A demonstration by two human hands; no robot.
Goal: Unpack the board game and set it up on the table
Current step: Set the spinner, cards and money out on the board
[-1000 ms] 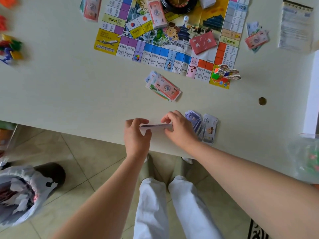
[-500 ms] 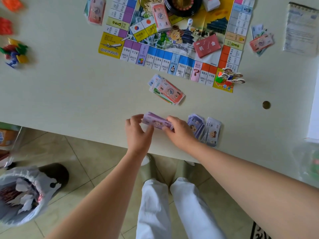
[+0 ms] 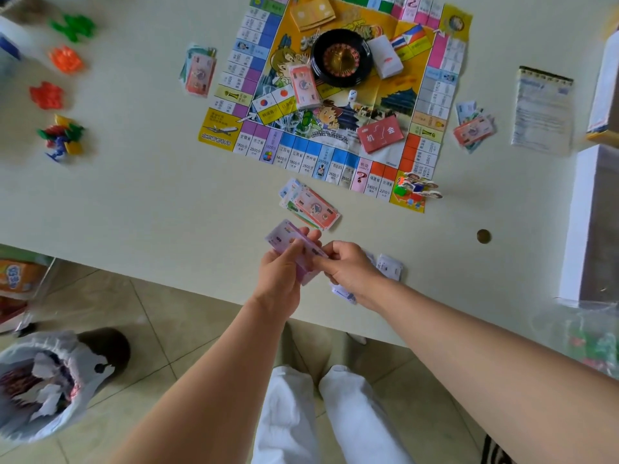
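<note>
The colourful game board (image 3: 338,95) lies unfolded on the white table (image 3: 134,195). A black roulette wheel (image 3: 341,58), a red card deck (image 3: 380,133) and a white die (image 3: 352,94) sit on it. My left hand (image 3: 279,272) grips a stack of purple play money (image 3: 288,241) just above the table's near edge. My right hand (image 3: 348,267) pinches the right end of that stack. A pile of pink and green notes (image 3: 310,205) lies just beyond my hands. More notes (image 3: 388,266) lie under and beside my right hand.
Plastic pieces lie at the left: green (image 3: 73,26), orange (image 3: 65,60), red (image 3: 47,95) and a mixed heap (image 3: 62,135). Character pawns (image 3: 418,187) stand on the board's near right corner. A rules sheet (image 3: 542,112) and white box (image 3: 593,219) lie right. A lined bin (image 3: 43,380) stands on the floor.
Both hands have lifted the purple stack off the table and turned it face up, tilted toward the left. The camera view has shifted, showing more of the board.
</note>
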